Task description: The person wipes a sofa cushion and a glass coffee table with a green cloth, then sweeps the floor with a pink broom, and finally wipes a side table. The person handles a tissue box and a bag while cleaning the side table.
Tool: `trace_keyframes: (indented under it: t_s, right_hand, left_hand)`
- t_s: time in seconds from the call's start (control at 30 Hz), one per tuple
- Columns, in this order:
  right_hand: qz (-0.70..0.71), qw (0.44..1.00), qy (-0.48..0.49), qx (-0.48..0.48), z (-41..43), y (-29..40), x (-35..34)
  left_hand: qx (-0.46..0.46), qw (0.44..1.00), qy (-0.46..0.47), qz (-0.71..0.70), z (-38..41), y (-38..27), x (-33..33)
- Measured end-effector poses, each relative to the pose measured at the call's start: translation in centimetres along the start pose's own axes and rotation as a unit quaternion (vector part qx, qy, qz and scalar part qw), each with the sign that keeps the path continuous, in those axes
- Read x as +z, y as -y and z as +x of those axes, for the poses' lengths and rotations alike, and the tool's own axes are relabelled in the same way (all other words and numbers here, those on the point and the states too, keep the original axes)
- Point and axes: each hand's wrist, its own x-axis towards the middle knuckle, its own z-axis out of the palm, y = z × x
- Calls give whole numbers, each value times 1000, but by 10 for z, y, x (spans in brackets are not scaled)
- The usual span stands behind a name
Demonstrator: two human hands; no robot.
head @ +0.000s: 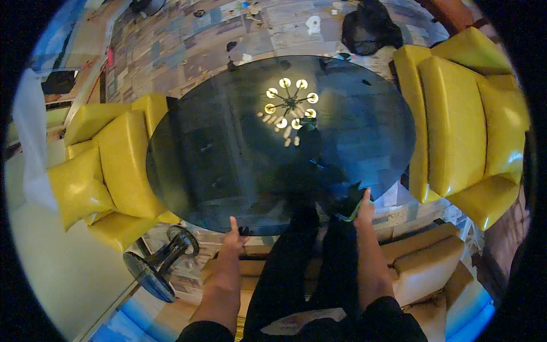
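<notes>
A glossy dark oval tabletop (239, 171) lies before me, mirroring a lit chandelier. At its near edge, my left hand (234, 237) holds the rim with the thumb on top; its fingers are mostly hidden below. Farther right, my right hand (365, 211) grips the same rim, thumb pointing forward. Next to the right hand is a dark patch with a light green edge (357, 209); I cannot tell what it is. My legs stand close against the near side of the table.
Yellow armchairs flank the table at left (122, 158) and right (455, 128). A tan seat (427, 265) is behind me at right. Beside my left arm stands a dark spool-shaped stand (160, 265). A black bag (371, 30) and scattered litter (313, 25) lie on the patchwork plank floor.
</notes>
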Motion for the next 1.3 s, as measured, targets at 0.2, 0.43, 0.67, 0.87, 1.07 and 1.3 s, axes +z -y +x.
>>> trace_keyframes:
  t_s: [0.2,0.43,0.67,0.87,1.07,1.3]
  right_hand:
    - [-220,975,14,-17,-4,10,0]
    - [-453,885,104,-9,1,36,-18]
    - [-141,963,230,-12,-10,116,-110]
    - [219,883,414,-3,-116,278,-216]
    - [173,880,422,-129,-120,348,-251]
    - [-72,915,338,-210,-127,413,-258]
  left_hand:
    - [-31,989,-131,-65,-28,-18,41]
    - [150,958,-226,95,-107,11,236]
    - [157,955,128,215,-255,19,413]
    - [220,906,298,203,-388,8,564]
    - [428,841,181,277,-424,-7,638]
    - [450,848,97,262,-419,-56,675]
